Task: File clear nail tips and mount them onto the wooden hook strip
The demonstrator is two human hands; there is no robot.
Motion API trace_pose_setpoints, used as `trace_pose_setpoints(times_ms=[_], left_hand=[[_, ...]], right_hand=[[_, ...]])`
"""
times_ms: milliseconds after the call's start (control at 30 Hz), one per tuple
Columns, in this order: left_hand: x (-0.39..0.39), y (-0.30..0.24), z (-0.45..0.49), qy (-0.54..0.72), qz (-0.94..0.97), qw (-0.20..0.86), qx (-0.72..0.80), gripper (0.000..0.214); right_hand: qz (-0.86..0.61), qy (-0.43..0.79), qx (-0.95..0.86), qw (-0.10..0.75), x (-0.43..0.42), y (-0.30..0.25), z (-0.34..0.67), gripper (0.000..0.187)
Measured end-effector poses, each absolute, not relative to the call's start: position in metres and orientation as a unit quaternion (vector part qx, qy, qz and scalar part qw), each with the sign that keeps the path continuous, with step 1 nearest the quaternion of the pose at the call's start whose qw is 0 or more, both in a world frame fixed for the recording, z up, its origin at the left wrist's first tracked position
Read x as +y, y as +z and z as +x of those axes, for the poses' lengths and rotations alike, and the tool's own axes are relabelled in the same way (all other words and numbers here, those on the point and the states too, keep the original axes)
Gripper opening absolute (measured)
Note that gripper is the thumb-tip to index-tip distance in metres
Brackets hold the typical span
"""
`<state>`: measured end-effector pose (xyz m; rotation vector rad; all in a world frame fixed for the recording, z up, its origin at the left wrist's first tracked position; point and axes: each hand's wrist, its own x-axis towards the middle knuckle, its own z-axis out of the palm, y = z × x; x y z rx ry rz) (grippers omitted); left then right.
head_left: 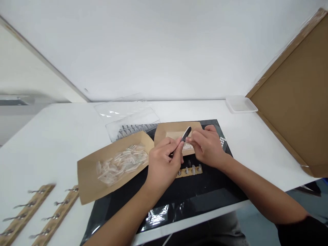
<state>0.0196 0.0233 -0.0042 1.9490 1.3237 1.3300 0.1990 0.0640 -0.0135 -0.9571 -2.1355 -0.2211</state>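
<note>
My left hand (164,160) is closed around a thin black tool (185,134) whose tip points up and right. My right hand (207,147) is pinched against that tip, over a brown paper tray (169,131); whatever it pinches is too small to make out. Just below both hands a short wooden strip (191,171) with several small metal pegs lies on a black mat (194,194).
A second brown paper tray (89,177) holds several clear plastic pieces (120,163). Two wooden strips (38,212) with metal hooks lie at the front left. A clear blister tray (128,123), a white dish (241,104) and an open cardboard box (297,99) stand behind and to the right.
</note>
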Motion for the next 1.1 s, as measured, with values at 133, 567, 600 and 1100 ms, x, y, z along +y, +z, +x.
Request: trace_pose_setpoints(times_ms=[133, 567, 600, 1100], left_hand=[[0.023, -0.0039, 0.0193, 0.478, 0.703, 0.215, 0.481, 0.047], [0.0201, -0.0014, 0.0177, 0.481, 0.701, 0.222, 0.477, 0.047], [0.0195, -0.0007, 0.0179, 0.482, 0.701, 0.221, 0.477, 0.047], [0.0199, -0.0006, 0.018, 0.481, 0.701, 0.215, 0.48, 0.048]], right_hand=[[-0.401, -0.124, -0.814, 0.402, 0.0636, -0.0133, 0.1984, 0.028], [-0.391, -0.128, -0.821, 0.395, 0.0669, -0.0133, 0.2001, 0.03], [-0.399, -0.133, -0.812, 0.404, 0.0669, -0.0131, 0.2, 0.03], [-0.386, -0.112, -0.826, 0.395, 0.0645, -0.0131, 0.1985, 0.029]])
